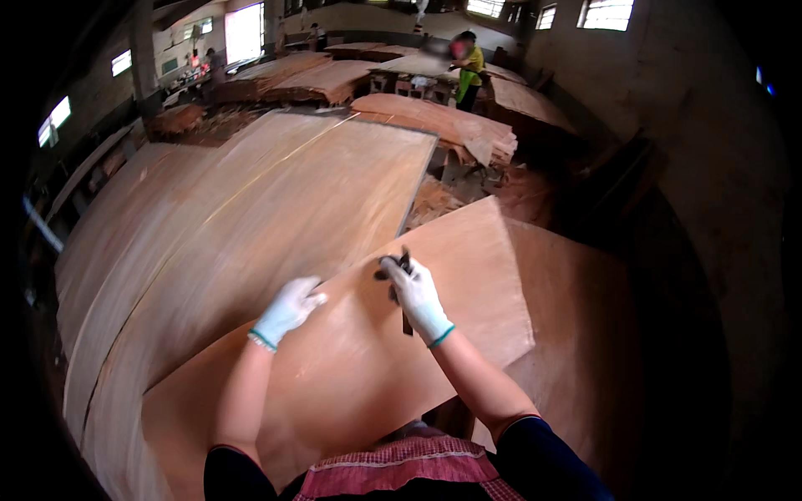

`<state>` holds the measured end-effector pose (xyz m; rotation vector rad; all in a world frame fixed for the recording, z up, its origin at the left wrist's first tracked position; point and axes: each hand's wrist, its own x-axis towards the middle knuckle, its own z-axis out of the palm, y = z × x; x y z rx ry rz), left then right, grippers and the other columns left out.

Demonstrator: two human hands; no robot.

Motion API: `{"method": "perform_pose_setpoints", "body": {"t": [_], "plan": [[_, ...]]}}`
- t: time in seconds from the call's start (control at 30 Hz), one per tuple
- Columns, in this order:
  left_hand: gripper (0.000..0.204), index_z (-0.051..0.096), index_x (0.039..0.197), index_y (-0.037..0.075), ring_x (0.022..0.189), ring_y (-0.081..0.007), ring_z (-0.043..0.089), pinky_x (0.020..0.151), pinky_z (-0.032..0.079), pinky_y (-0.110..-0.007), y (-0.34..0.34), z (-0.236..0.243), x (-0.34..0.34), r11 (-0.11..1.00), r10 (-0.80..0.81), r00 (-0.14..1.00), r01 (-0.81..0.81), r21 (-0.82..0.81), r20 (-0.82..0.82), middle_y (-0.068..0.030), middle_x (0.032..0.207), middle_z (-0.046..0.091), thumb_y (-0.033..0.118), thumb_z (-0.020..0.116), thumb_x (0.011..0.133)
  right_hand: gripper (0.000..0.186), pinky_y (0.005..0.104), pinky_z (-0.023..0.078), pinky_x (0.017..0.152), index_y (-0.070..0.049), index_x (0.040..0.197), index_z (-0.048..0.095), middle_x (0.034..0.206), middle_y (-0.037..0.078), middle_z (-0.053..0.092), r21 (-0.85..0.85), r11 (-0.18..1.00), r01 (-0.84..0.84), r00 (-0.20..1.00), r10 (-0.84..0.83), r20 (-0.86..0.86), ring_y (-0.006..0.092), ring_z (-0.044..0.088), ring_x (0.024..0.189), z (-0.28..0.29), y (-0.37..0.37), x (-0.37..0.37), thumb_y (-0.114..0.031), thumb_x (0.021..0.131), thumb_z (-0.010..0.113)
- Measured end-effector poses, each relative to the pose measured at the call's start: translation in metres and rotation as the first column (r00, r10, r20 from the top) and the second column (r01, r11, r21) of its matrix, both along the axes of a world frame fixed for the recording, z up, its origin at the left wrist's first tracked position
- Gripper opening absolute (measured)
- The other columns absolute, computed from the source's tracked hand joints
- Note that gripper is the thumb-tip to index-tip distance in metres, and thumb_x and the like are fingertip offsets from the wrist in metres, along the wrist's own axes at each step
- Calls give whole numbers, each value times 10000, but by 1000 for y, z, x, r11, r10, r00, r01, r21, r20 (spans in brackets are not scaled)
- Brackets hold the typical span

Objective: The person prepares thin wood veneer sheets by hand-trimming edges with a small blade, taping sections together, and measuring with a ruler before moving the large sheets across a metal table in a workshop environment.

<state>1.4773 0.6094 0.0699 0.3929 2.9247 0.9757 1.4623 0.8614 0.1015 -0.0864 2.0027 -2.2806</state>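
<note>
My left hand, in a white glove with teal cuff, has its fingers bent at the upper edge of a salmon-coloured thin wood sheet, seemingly gripping it. My right hand, gloved with dark-smudged or dark-tipped fingers, is closed on a long, narrow dark tool, probably a blade, held upright against that sheet. The sheet lies askew over a larger pale wood panel with a lengthwise yellow line. Another salmon sheet lies lower at the right.
Behind are veneer stacks, ragged offcuts and low benches. A person in a yellow top works at the back, others farther left. A wall runs along the right, with dark boards near it.
</note>
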Motion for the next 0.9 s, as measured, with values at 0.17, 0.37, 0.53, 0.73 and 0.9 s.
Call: {"method": "perform_pose_setpoints", "body": {"t": [0.17,0.37,0.53,0.73,0.9], "plan": [[533,532,1184,-136,1079,-352,592,925,457,-385,-32,-3,-101,968,217,974,-206,146,-61,-292,1152,601,262,667,856,345,295,499,780,14,1122,599,1061,114,644,359,902,241,885,-52,-463,186,615,885,42,112,-69,-170,853,712],[441,574,1179,-89,992,-223,620,890,470,-333,-21,36,-244,957,117,988,-140,255,105,-189,1086,673,188,657,846,774,316,476,914,16,1381,336,1237,176,546,346,715,607,765,-409,-497,252,590,1061,-39,256,-229,-191,786,787],[315,625,1105,-59,897,-129,585,813,477,-292,-56,6,-362,950,165,978,-192,248,127,-107,970,693,105,648,837,301,217,443,640,-30,1110,619,834,-18,622,67,994,-89,977,74,202,86,552,750,-90,242,-367,-218,886,691],[271,659,1075,-34,872,-115,599,804,484,-287,-83,-17,-476,922,138,931,-245,300,339,-61,961,697,67,656,823,323,289,474,673,-37,1104,641,906,25,658,366,872,-326,941,338,34,171,568,689,-171,206,-510,-255,870,684],[286,669,1028,-30,839,-213,654,799,493,-352,-105,-62,-554,910,312,864,-391,136,395,-140,914,708,105,671,775,268,396,504,759,-51,987,624,923,179,652,767,639,64,973,130,-190,346,630,884,-207,147,-622,-253,825,693]]}}
